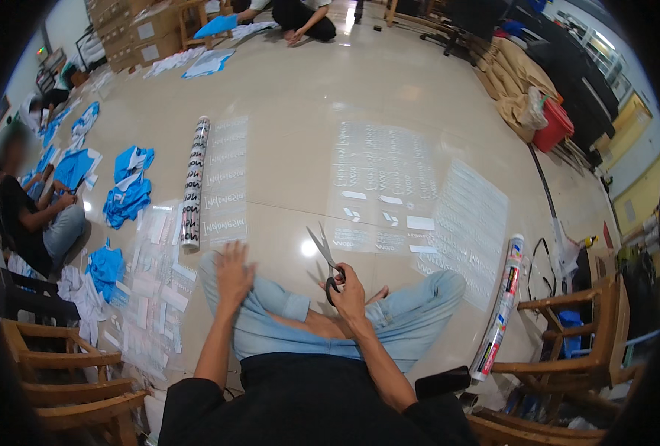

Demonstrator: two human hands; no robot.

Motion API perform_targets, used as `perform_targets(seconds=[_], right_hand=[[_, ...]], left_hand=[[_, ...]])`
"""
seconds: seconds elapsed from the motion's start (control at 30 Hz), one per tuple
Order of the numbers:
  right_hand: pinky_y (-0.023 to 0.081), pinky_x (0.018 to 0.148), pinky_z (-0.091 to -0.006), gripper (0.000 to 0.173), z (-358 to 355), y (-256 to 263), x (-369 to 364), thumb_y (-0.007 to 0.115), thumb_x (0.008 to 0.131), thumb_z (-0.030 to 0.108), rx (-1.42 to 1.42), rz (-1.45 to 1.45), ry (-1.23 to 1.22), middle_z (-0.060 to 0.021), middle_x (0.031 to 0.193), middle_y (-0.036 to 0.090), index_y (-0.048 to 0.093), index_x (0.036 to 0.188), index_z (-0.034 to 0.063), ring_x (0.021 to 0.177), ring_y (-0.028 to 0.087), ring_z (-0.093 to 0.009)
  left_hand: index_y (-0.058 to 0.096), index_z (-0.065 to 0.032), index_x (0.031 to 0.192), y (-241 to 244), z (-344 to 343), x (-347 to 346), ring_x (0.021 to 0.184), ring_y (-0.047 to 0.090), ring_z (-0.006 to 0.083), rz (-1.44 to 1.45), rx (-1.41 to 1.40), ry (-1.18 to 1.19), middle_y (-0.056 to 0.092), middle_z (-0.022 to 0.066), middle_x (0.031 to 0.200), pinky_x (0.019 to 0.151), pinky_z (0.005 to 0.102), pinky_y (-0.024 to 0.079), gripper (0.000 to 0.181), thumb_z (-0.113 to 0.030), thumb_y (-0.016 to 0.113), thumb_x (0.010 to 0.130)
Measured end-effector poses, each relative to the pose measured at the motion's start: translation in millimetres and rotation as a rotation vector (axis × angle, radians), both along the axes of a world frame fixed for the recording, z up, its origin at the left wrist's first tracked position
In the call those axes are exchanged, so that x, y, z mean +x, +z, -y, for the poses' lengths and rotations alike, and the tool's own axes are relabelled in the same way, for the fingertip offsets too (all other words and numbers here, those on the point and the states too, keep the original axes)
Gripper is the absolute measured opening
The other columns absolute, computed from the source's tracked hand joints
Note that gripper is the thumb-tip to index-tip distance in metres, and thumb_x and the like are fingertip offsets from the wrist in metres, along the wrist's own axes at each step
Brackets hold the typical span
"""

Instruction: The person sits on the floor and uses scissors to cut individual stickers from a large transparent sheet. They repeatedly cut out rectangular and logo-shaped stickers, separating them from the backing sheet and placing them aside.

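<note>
My right hand (pixel 348 292) grips a pair of scissors (pixel 324 248) by its black handles. The blades are slightly parted and point away from me, above the floor. My left hand (pixel 234 274) is spread flat over my left knee, with nothing in it. Just beyond its fingertips lies a transparent film sheet (pixel 227 178) with a column of white lettering. Farther right, a wider transparent sheet (pixel 383 184) bears white letters and small shapes. Beside that, a third sheet (pixel 469 228) lies at an angle, covered in rows of lettering.
A printed roll (pixel 195 184) lies left of the sheets, another roll (pixel 497 306) at right. Loose film pieces (pixel 157 279) and blue garments (pixel 127 200) spread leftward. A phone (pixel 442 382) is by my right side. Wooden stools (pixel 575 334) flank me; seated people (pixel 34 217) work nearby.
</note>
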State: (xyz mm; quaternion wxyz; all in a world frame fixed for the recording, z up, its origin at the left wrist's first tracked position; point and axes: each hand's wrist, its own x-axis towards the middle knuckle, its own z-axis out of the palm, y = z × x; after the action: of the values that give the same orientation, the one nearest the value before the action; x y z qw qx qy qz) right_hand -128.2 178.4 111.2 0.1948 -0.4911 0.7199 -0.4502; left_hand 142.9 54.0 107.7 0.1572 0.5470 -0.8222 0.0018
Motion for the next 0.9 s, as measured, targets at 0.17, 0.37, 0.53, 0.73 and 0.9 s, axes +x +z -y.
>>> perform_targets(seconds=[0.17,0.37,0.53,0.73,0.9], right_hand=[[0.052,0.08,-0.0351,0.056,-15.9,27.5,6.9,0.083,0.076,0.016,-0.116,0.008,-0.039,-0.012,0.096,0.064,0.056,0.123,0.0008,0.087,0.064,-0.022],[0.049,0.085,-0.0388,0.064,-53.3,74.1,-17.2,0.082,0.078,0.018,-0.184,0.035,-0.281,-0.0122,0.103,0.065,0.052,0.132,0.0007,0.095,0.064,-0.024],[0.05,0.079,-0.0322,0.06,-75.8,92.4,-35.2,0.082,0.082,0.02,-0.316,0.084,-0.506,-0.0105,0.097,0.066,0.053,0.132,0.0011,0.086,0.061,-0.02],[0.05,0.079,-0.0304,0.057,-86.6,71.5,-42.4,0.081,0.084,0.02,-0.21,0.22,-0.523,-0.0073,0.094,0.064,0.052,0.129,-0.0003,0.085,0.06,-0.015],[0.052,0.082,-0.0299,0.055,-73.9,27.5,-50.3,0.08,0.085,0.018,-0.176,0.356,-0.414,-0.0097,0.096,0.066,0.051,0.129,-0.0008,0.088,0.063,-0.015]], left_hand=[[0.063,-0.0083,0.127,-8.7,-29.1,-29.7,0.134,0.046,0.0296,0.043,0.181,-0.112,0.059,0.0113,0.135,0.116,0.0551,0.022,0.043,-0.033,0.063,0.092],[0.066,-0.0081,0.122,73.6,-76.0,-65.6,0.13,0.051,0.0308,-0.484,0.215,-0.198,0.061,0.0139,0.133,0.118,0.0512,0.02,0.035,-0.026,0.064,0.092],[0.06,-0.0073,0.132,121.1,-94.0,-96.1,0.135,0.045,0.0361,-0.864,0.378,-0.44,0.054,0.0187,0.14,0.115,0.0447,0.031,0.041,-0.017,0.065,0.092],[0.04,-0.014,0.15,105.0,-45.7,-132.4,0.146,0.027,0.0389,-0.398,0.164,-0.711,0.031,0.0155,0.158,0.117,0.0506,0.027,0.072,-0.028,0.073,0.087],[0.022,-0.0189,0.158,49.4,36.0,-157.7,0.15,0.015,0.0388,-0.022,0.156,-0.758,0.016,0.0136,0.164,0.119,0.0579,0.022,0.095,-0.046,0.073,0.082]])
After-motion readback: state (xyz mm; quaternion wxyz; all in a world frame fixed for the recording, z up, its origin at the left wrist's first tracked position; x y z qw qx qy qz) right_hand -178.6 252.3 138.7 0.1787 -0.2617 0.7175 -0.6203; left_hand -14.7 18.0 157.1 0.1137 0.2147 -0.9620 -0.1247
